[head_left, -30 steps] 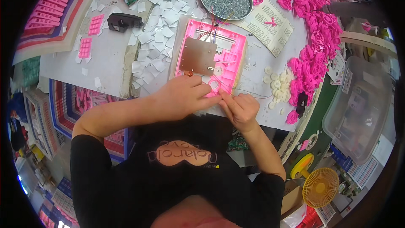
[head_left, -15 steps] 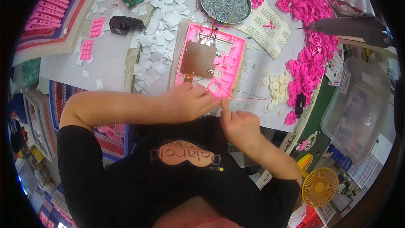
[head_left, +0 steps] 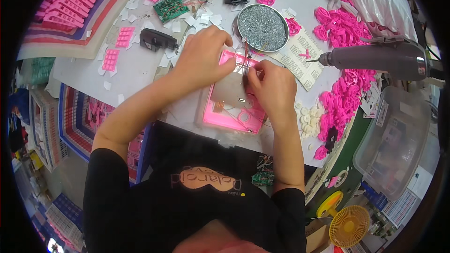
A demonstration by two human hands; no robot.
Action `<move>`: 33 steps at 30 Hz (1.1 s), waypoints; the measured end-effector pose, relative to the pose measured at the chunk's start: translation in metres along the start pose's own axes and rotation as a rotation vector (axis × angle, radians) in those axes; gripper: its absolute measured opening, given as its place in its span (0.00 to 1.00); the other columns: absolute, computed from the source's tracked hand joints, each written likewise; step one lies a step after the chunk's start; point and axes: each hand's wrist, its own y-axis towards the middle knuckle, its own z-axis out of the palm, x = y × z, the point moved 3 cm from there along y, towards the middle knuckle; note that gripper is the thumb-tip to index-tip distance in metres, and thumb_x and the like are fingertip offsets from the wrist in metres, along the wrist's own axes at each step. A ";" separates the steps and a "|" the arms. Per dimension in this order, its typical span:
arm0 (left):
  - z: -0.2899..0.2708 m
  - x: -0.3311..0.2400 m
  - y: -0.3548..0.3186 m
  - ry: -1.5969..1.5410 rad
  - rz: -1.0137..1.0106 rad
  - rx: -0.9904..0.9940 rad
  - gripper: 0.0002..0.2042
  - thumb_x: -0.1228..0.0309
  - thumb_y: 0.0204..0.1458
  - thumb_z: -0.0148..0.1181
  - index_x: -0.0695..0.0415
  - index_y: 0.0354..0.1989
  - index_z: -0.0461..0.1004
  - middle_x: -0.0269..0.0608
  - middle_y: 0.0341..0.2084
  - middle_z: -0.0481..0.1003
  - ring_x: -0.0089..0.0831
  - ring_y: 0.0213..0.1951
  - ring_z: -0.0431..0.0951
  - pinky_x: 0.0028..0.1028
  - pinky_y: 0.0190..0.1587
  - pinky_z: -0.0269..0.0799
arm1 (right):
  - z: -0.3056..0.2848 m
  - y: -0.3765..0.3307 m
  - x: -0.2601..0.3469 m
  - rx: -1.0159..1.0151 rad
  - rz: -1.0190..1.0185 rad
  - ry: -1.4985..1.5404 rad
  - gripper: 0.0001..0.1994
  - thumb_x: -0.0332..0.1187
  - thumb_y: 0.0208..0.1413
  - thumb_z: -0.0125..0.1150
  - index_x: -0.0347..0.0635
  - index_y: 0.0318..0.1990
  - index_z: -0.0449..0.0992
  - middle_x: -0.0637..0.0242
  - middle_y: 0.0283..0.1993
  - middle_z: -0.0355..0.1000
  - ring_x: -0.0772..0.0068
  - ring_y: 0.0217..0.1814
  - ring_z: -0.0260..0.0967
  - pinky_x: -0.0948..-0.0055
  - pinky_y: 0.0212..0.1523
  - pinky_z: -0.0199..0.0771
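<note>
mid-frame, the left hand, thumb parted from fingers, is over the pink case; the right hand is beside the wires, grip too hidden to judge.

Before you, the case is pink plastic, smooth and slightly glossy; the board looks flat and smooth, with a soft sheen. Your screws are shiny grey metal, rough as a heap. Your driver has a matt grey body, apparently plastic. You have matt paper in the sheet, crinkled glossy plastic in the bag, and dull black cloth in your shirt
</note>
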 end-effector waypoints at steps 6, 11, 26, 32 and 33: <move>0.017 0.006 0.001 -0.185 -0.223 0.250 0.12 0.65 0.49 0.69 0.58 0.37 0.77 0.42 0.37 0.77 0.43 0.43 0.77 0.37 0.46 0.71 | -0.005 0.013 -0.016 -0.161 -0.039 0.155 0.09 0.34 0.53 0.63 0.37 0.37 0.82 0.55 0.32 0.77 0.53 0.35 0.75 0.58 0.39 0.75; 0.023 -0.001 -0.011 -0.078 -0.096 0.092 0.11 0.64 0.46 0.71 0.54 0.34 0.78 0.38 0.38 0.76 0.38 0.45 0.75 0.38 0.49 0.65 | 0.009 0.041 -0.026 0.128 -0.100 0.452 0.13 0.32 0.51 0.66 0.35 0.43 0.83 0.54 0.35 0.76 0.54 0.39 0.74 0.60 0.42 0.74; 0.024 0.007 -0.018 -0.238 -0.052 -0.099 0.05 0.76 0.45 0.68 0.60 0.30 0.78 0.43 0.34 0.76 0.40 0.39 0.78 0.35 0.43 0.72 | 0.011 0.036 -0.010 0.049 -0.234 0.351 0.08 0.30 0.44 0.68 0.38 0.32 0.79 0.60 0.29 0.75 0.55 0.36 0.71 0.58 0.39 0.69; 0.025 0.008 -0.020 -0.230 -0.042 -0.117 0.05 0.76 0.49 0.67 0.59 0.35 0.81 0.44 0.33 0.78 0.39 0.35 0.79 0.34 0.39 0.73 | 0.017 0.019 0.000 -0.183 -0.295 0.066 0.04 0.29 0.46 0.67 0.45 0.28 0.76 0.65 0.28 0.74 0.57 0.35 0.68 0.57 0.40 0.63; 0.024 0.009 -0.021 -0.254 -0.055 -0.113 0.06 0.76 0.49 0.66 0.59 0.36 0.82 0.44 0.33 0.78 0.38 0.35 0.79 0.33 0.39 0.73 | 0.014 0.014 0.000 -0.215 -0.295 0.131 0.04 0.29 0.46 0.67 0.45 0.28 0.76 0.65 0.28 0.73 0.57 0.35 0.68 0.58 0.40 0.63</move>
